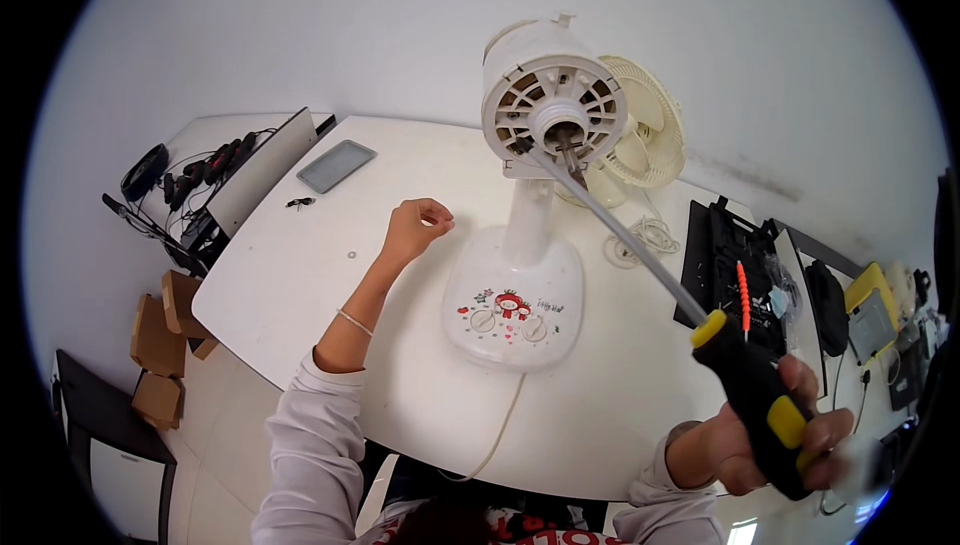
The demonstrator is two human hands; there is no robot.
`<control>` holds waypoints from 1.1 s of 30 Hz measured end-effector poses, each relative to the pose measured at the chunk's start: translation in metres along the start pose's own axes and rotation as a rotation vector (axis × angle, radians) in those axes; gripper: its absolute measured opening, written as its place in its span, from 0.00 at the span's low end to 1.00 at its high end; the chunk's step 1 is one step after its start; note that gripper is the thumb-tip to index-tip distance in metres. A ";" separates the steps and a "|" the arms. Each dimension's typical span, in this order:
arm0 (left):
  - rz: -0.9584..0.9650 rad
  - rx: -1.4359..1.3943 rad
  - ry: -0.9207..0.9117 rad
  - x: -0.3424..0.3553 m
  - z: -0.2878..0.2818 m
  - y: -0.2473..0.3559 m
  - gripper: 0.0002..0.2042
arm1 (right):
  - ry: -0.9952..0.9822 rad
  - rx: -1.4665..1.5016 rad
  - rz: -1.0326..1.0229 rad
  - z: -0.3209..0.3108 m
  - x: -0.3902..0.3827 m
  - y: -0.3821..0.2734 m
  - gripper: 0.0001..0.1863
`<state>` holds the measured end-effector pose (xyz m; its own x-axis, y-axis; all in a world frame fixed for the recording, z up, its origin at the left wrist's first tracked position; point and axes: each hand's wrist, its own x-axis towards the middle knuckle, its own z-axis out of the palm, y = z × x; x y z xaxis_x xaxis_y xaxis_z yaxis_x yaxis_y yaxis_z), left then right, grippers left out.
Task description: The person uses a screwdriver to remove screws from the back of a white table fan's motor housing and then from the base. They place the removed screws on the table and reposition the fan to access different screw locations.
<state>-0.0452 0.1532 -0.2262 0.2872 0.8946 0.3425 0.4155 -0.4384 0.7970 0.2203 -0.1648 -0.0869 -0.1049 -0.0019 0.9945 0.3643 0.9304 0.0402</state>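
My right hand [735, 453], at the lower right, is wrapped round the black and yellow handle of a long screwdriver [640, 250]. Its shaft points up and left, and the dark tip overlaps the round front of a white fan's motor housing [503, 113]; I cannot tell whether they touch. The fan has no grille or blades on it, and a metal shaft sticks out of its middle. Its base [512, 345] with two knobs stands upright on the table. Left of the base, my left hand [412, 230] hovers with fingers curled into a pinch; whatever they hold is hidden.
On the white table [270, 295] lie a grey tray [336, 166], a small black piece [300, 203] and a ring [351, 255]. A cream fan [655, 120] and coiled cord [655, 235] stand behind. At right is a black tool case [705, 265] with an orange-handled tool [743, 295].
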 end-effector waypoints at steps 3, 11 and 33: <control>-0.022 -0.034 0.028 -0.002 0.014 -0.025 0.06 | -0.053 -0.127 -0.027 0.010 -0.006 -0.002 0.27; -0.097 -0.055 0.050 -0.008 0.021 -0.060 0.05 | -0.142 -0.107 -0.254 0.030 0.000 0.009 0.21; 0.023 0.211 0.106 -0.015 0.022 -0.044 0.07 | -0.164 -0.352 -0.081 0.019 -0.028 0.004 0.22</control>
<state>-0.0489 0.1569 -0.2770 0.2112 0.8833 0.4184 0.5841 -0.4573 0.6706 0.2070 -0.1543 -0.1167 -0.2826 0.0154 0.9591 0.6411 0.7468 0.1770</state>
